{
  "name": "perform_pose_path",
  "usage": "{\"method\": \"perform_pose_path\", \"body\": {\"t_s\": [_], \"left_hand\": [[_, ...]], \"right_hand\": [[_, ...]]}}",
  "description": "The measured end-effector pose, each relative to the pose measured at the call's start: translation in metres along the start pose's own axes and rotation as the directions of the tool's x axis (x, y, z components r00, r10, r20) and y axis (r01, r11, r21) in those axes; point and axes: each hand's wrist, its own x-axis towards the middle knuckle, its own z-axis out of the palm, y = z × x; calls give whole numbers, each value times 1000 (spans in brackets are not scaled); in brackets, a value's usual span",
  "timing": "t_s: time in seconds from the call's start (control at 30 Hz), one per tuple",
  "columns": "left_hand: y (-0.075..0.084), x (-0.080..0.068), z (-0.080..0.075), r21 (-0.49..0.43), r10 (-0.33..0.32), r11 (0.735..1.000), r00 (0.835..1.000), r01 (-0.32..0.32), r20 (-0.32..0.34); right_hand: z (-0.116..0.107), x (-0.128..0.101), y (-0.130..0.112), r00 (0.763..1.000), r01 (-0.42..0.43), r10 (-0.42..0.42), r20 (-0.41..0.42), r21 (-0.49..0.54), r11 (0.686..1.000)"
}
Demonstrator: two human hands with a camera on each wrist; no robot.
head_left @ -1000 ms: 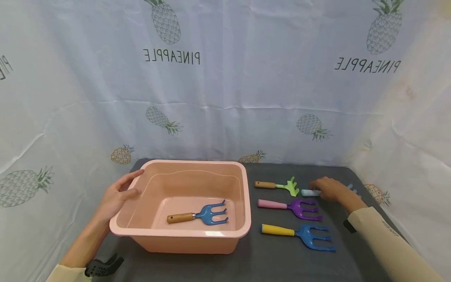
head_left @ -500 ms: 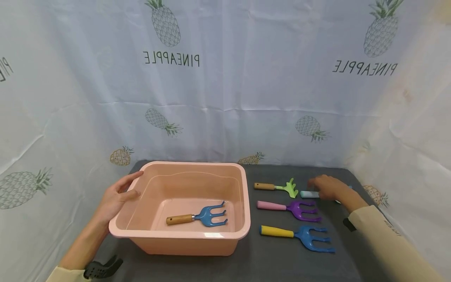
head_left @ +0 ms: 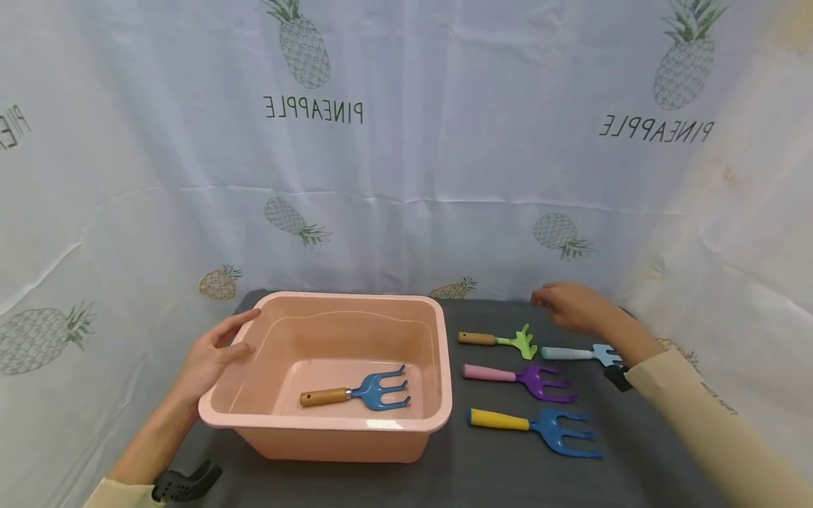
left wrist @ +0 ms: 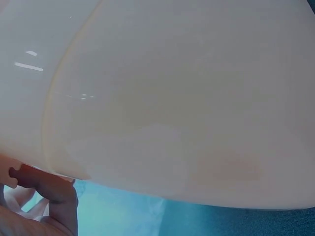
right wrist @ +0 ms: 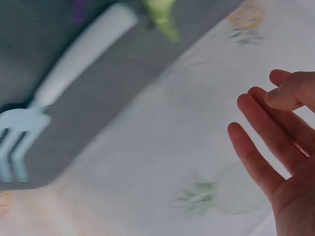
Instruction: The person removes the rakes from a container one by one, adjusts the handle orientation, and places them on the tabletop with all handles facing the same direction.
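Observation:
My left hand (head_left: pixel 206 363) grips the left rim of a pink plastic basin (head_left: pixel 336 446), thumb inside the wall and fingers outside. Inside the basin lies a blue garden hand fork (head_left: pixel 325 396) with a wooden handle. Over the table's back right, my right hand (head_left: pixel 574 308) is raised and holds nothing; in the right wrist view its fingers (right wrist: pixel 251 157) are loosely extended. Nearest to it, a pale blue hand fork (head_left: pixel 567 353) with a whitish handle lies on the table. The left wrist view is mostly filled by the basin's wall (left wrist: pixel 197 123).
On the dark table (head_left: pixel 508 480), right of the basin, lie a small green rake (head_left: pixel 479 339) with a wooden handle, a purple fork (head_left: pixel 540 381) with a pink handle, and a blue fork (head_left: pixel 502 420) with a yellow handle. A pineapple-print curtain (head_left: pixel 406 155) hangs behind.
My right hand has let go of the pale blue fork and lifted up and back, leaving it on the table. That fork has shifted slightly left. The left hand has stayed on the basin.

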Motion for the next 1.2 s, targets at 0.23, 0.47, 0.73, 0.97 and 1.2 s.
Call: {"method": "perform_pose_path", "body": {"t_s": [0.23, 0.47, 0.73, 0.97, 1.2], "left_hand": [[0, 0, 1, -13, 4, 1000, 1000, -4, -2], [1, 0, 1, -20, -5, 1000, 1000, 5, 2], [2, -1, 1, -52, -14, 999, 1000, 15, 17], [-1, 0, 2, -59, 0, 998, 1000, 1, 17], [-2, 0, 0, -73, 15, 997, 1000, -15, -2]], "right_hand": [[-34, 26, -43, 995, 98, -98, -24, 12, 995], [-64, 51, -95, 984, 174, -173, -29, 10, 985], [-80, 82, -148, 953, 297, -296, -65, 13, 955], [-80, 108, -184, 939, 343, -342, -29, 59, 938], [-69, 138, -219, 902, 421, -430, 34, 144, 895]]}}
